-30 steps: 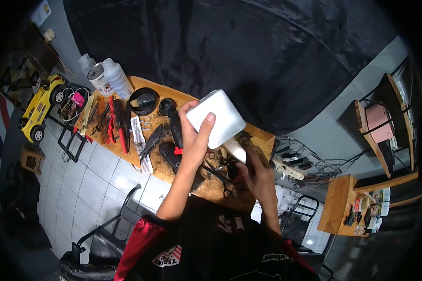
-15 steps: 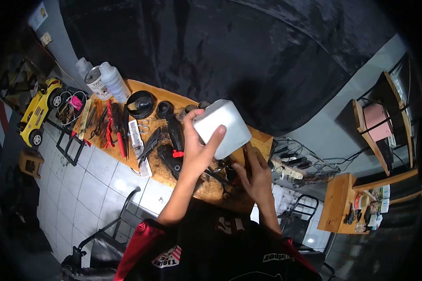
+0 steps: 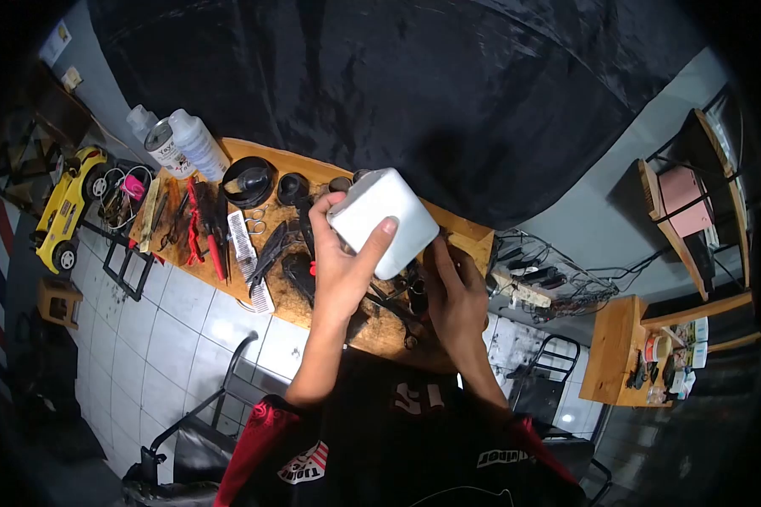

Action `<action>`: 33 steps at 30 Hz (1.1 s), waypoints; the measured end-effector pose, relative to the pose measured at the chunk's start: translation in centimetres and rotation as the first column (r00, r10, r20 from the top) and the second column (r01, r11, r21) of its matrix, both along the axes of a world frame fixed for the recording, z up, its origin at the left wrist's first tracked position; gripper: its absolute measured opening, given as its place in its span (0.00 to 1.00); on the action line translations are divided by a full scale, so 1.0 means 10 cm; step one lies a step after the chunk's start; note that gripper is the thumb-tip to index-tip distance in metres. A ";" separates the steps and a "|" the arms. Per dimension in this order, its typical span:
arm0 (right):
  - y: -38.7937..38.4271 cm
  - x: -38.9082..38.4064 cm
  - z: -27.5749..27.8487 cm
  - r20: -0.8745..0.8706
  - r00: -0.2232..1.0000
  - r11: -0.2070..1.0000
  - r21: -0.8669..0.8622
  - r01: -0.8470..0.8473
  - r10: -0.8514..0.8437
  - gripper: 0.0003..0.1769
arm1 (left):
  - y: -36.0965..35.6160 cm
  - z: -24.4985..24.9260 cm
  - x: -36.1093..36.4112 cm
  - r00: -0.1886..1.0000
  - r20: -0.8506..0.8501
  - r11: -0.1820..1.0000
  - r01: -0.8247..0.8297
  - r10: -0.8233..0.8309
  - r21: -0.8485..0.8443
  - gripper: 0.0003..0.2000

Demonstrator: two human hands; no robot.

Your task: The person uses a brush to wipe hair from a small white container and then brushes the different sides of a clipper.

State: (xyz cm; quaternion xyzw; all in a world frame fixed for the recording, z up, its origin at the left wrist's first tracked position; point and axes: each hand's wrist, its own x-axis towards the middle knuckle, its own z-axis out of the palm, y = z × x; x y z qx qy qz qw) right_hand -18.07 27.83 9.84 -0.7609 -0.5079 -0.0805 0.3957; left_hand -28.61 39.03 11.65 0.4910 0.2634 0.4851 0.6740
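My left hand is closed around a white box-shaped container with rounded corners, held tilted above the wooden table. Its thumb lies across the near face, while the other fingers wrap the left side. My right hand is low over the table's right end, below the container's right corner, its fingers stretched forward and apart. Dark tools and small pieces lie beside it, including scissors. Left of my left wrist are a black hair clipper and a white comb.
On the table's left part lie red-handled tools, with a round black bowl behind. Bottles and a can stand at the back left corner. Cables hang at right. A chair is below left.
The white container and my left hand sit slightly further left in view. My right hand has moved slightly forward, its fingers reaching further up. The view has shifted a little.
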 end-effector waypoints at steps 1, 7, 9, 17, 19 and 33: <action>0.02 0.01 -0.04 0.017 1.000 1.000 -0.022 -0.018 0.018 0.23 | -0.01 -0.01 0.00 1.000 0.004 1.000 0.015 -0.015 -0.004 0.32; -0.04 0.01 -0.26 -0.150 0.965 0.968 -0.096 -0.231 0.215 0.24 | -0.07 -0.01 0.02 0.998 -0.024 0.996 0.067 -0.065 0.066 0.30; -0.08 0.01 -0.12 -0.377 0.872 0.937 -0.031 -0.348 0.312 0.23 | -0.07 -0.02 0.00 0.997 0.028 0.997 0.076 -0.076 -0.001 0.30; -0.10 0.03 -0.17 -0.367 0.913 0.973 -0.066 -0.219 0.181 0.18 | -0.13 -0.04 0.09 0.997 0.045 0.995 0.061 -0.064 0.074 0.30; -0.12 0.03 -0.19 -0.407 0.874 0.953 -0.028 -0.303 0.265 0.18 | -0.13 -0.02 0.08 0.995 0.069 0.993 0.066 -0.073 0.100 0.30; -0.22 0.10 -0.19 -0.307 0.895 0.932 -0.059 -0.358 0.325 0.27 | 0.06 -0.01 -0.01 0.974 0.040 0.949 0.207 -0.223 0.239 0.33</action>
